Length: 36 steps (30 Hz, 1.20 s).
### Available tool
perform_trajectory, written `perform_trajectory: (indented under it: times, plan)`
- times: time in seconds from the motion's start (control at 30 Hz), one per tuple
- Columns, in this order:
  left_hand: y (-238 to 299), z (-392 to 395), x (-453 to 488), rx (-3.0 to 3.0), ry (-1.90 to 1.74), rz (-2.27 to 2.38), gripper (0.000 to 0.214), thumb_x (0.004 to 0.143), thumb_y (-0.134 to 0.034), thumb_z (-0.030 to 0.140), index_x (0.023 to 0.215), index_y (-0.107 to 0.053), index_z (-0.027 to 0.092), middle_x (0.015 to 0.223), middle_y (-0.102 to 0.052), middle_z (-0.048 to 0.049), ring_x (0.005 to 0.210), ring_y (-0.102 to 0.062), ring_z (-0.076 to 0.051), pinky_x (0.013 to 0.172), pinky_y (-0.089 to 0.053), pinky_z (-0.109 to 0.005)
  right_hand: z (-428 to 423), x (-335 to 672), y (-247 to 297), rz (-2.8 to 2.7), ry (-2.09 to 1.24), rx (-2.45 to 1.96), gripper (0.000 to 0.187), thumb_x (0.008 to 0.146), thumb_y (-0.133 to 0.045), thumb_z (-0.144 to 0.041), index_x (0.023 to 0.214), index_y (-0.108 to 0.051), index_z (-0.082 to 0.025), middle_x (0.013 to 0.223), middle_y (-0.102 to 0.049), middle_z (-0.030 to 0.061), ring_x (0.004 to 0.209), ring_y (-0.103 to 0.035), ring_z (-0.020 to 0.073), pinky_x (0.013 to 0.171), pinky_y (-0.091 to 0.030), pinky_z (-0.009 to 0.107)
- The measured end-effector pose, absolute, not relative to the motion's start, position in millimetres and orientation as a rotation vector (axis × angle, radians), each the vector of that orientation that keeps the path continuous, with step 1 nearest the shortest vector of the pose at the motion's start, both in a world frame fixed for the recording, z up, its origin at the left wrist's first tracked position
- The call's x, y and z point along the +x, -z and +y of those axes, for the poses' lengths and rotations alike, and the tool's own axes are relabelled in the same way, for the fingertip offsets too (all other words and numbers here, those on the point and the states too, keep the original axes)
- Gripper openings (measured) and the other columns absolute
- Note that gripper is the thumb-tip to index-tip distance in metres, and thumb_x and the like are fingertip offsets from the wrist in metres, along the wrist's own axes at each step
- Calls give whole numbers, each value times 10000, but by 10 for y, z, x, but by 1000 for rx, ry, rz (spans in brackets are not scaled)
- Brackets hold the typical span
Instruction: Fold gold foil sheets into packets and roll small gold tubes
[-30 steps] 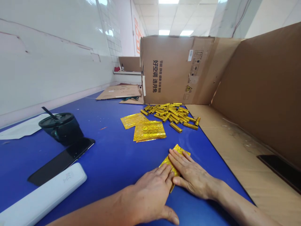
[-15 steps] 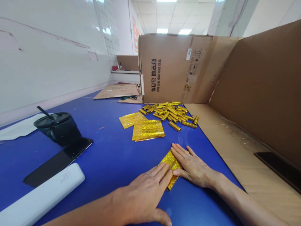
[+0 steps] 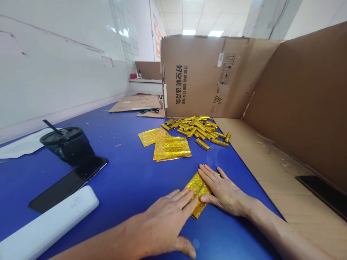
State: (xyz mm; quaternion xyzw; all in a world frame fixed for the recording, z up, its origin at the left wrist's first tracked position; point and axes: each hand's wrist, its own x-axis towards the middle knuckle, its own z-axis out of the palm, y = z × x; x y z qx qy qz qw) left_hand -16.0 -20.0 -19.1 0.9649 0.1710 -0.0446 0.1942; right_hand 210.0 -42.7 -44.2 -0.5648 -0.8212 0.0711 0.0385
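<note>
A folded sheet of gold foil paper (image 3: 195, 183) lies at a slant on the blue table, with a crease or seam along its middle. My left hand (image 3: 169, 216) rests its fingertips on the sheet's near left side, fingers stretched and thumb apart on the table side. Flat across the sheet's right part lies my right hand (image 3: 221, 187), fingers extended, hiding that edge. Beyond them is a stack of flat gold foil sheets (image 3: 172, 148), overlapping another gold sheet (image 3: 151, 136). Behind these sits a heap of small rolled gold foil pieces (image 3: 199, 128).
On the left stand a dark lidded mug with a straw (image 3: 67, 144), a black phone (image 3: 70, 184) and a long white device (image 3: 51, 224). A large cardboard box (image 3: 200, 76) walls off the back and right. Flat cardboard (image 3: 135, 103) lies at the back left.
My left fingers have shifted slightly back along the sheet, showing a little more of its middle seam. The right hand stays nearly in place. The view has tilted slightly.
</note>
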Motion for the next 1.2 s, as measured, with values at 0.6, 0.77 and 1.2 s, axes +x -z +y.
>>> perform_trajectory:
  times: [0.6,0.77,1.2]
  plan:
    - [173,-162,-171,2719,114,475,849,703,-387,657,1313,-220,90,1361,-200,-161,1253,-178,-237,1020,-148,-374,-427,2093,428,-2526,-226,-1744,770,765,-316,-610,1331,-194,-102,1385,-132,151,1269,-93,257,998,-108,519]
    - [187,-136,-179,2771,119,445,837,710,-366,659,1329,-164,133,1374,-178,-135,1261,-151,-231,1023,-82,-409,-427,2091,437,-2525,-216,-1743,770,766,-317,-609,1333,-190,-104,1387,-129,150,1270,-90,249,1002,-107,506]
    - [197,-100,-206,2796,136,483,847,698,-339,686,1333,-162,153,1375,-191,-118,1269,-97,-249,1017,-29,-437,-427,2100,457,-2501,-230,-1743,756,764,-339,-598,1338,-178,-133,1391,-129,131,1270,-67,263,998,-102,521]
